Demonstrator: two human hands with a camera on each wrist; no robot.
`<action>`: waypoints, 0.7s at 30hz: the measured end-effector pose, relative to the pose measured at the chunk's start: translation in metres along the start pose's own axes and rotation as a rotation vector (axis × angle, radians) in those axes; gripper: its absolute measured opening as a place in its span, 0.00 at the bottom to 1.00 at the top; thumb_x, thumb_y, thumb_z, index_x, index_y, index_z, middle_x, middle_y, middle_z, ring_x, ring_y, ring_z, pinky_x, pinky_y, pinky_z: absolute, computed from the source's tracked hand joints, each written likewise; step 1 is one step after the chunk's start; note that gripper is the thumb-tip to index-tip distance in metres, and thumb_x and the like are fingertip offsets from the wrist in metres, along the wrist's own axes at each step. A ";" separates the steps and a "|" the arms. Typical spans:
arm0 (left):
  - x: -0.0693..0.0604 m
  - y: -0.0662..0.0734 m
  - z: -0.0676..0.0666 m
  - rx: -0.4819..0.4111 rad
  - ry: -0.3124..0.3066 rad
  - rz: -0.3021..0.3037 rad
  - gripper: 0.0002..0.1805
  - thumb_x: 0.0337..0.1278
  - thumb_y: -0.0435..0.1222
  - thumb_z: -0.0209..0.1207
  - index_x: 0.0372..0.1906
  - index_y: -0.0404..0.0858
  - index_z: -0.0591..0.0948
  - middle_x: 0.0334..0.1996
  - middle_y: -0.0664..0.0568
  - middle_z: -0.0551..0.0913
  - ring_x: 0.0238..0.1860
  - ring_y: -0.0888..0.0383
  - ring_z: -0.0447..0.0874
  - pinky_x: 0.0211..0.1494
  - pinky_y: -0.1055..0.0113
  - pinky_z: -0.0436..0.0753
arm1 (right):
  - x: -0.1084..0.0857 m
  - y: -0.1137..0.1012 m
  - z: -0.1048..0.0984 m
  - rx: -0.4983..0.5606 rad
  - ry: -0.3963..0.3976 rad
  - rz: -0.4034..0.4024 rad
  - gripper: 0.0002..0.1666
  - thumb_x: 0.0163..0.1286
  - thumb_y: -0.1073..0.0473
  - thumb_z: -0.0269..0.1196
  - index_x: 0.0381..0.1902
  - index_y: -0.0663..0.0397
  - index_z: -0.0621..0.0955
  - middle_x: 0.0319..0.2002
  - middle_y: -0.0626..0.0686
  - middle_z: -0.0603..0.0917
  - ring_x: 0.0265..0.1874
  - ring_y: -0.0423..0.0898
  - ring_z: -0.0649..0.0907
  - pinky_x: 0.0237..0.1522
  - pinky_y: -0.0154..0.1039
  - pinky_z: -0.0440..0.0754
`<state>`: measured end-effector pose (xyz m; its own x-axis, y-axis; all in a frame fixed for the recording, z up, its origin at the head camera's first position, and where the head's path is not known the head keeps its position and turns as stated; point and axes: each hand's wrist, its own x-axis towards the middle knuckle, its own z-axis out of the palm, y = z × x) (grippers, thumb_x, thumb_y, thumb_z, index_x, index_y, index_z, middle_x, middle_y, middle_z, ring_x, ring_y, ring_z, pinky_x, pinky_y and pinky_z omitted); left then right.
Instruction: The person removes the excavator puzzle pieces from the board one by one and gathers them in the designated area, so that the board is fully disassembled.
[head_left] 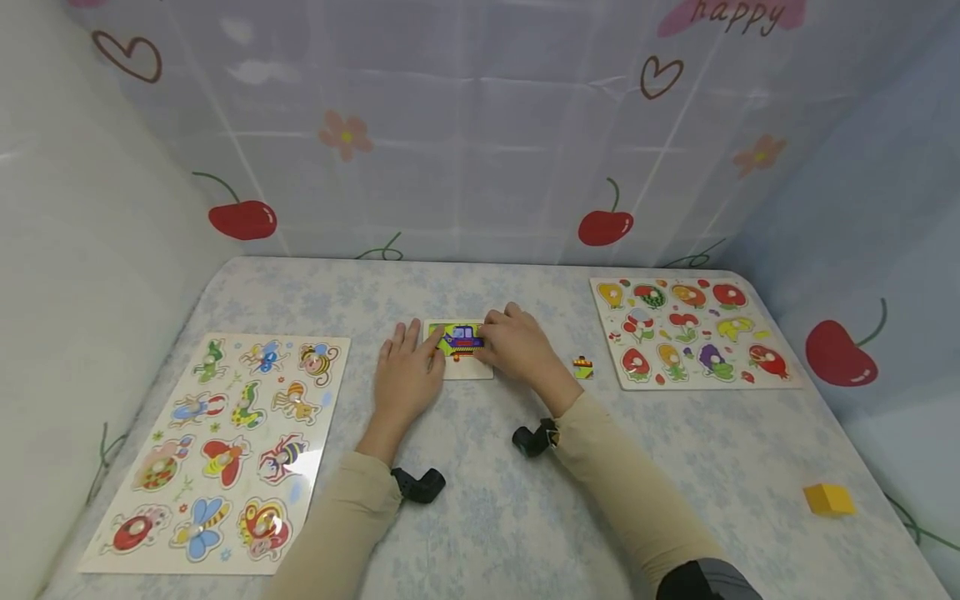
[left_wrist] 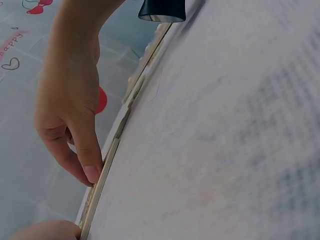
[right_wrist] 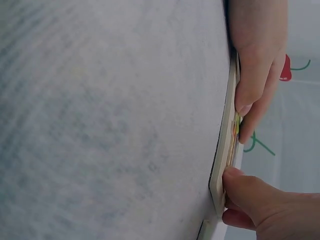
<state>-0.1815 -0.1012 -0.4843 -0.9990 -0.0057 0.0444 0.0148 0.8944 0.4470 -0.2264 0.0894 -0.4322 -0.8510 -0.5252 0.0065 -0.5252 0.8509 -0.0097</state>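
Note:
A small puzzle board (head_left: 468,369) lies between the hands, with a blue and purple vehicle picture (head_left: 459,336) on green in its upper part. My left hand (head_left: 408,371) rests on the board's left side, fingers nearly straight, thumb touching the picture's left end. At the right end, my right hand (head_left: 520,346) pinches a picture piece with thumb and curled fingers; most of that piece is hidden. In the right wrist view the right thumb (right_wrist: 239,181) lies on the board's edge. To the right of this hand lies a loose green, yellow and red puzzle piece (head_left: 582,367).
A large insect puzzle board (head_left: 318,450) lies at the left of the table, and a fruit puzzle board (head_left: 611,354) at the back right. A yellow block (head_left: 828,500) stands near the right edge. A printed curtain (head_left: 465,167) hangs behind the table.

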 end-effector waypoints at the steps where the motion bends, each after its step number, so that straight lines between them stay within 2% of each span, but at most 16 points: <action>1: 0.000 0.000 0.000 0.002 0.004 0.001 0.27 0.74 0.52 0.39 0.74 0.58 0.66 0.79 0.47 0.54 0.81 0.46 0.43 0.82 0.46 0.46 | 0.000 -0.001 -0.002 -0.020 0.001 -0.014 0.21 0.68 0.41 0.64 0.51 0.44 0.86 0.48 0.47 0.83 0.42 0.47 0.73 0.42 0.41 0.77; 7: -0.001 -0.001 0.000 0.013 0.019 0.013 0.27 0.74 0.52 0.40 0.74 0.58 0.66 0.79 0.47 0.55 0.81 0.46 0.44 0.82 0.45 0.47 | 0.005 -0.007 -0.009 -0.103 -0.028 -0.055 0.15 0.69 0.48 0.63 0.44 0.50 0.87 0.44 0.49 0.83 0.42 0.48 0.74 0.45 0.44 0.78; 12: -0.001 -0.001 0.000 0.015 0.025 0.018 0.27 0.74 0.52 0.39 0.74 0.58 0.66 0.79 0.47 0.55 0.81 0.45 0.45 0.82 0.45 0.47 | 0.008 -0.013 -0.013 -0.135 -0.057 -0.054 0.11 0.65 0.56 0.60 0.38 0.53 0.86 0.39 0.51 0.81 0.38 0.49 0.74 0.44 0.44 0.77; 21: 0.000 -0.001 0.002 0.019 0.019 0.009 0.27 0.74 0.52 0.38 0.74 0.59 0.66 0.79 0.48 0.55 0.81 0.46 0.44 0.82 0.46 0.47 | 0.014 -0.018 -0.016 -0.156 -0.125 -0.045 0.09 0.63 0.53 0.62 0.34 0.52 0.84 0.38 0.52 0.82 0.36 0.49 0.76 0.46 0.46 0.79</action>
<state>-0.1814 -0.1013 -0.4866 -0.9979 -0.0061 0.0651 0.0225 0.9026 0.4299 -0.2285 0.0671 -0.4159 -0.8254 -0.5513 -0.1213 -0.5642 0.8132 0.1429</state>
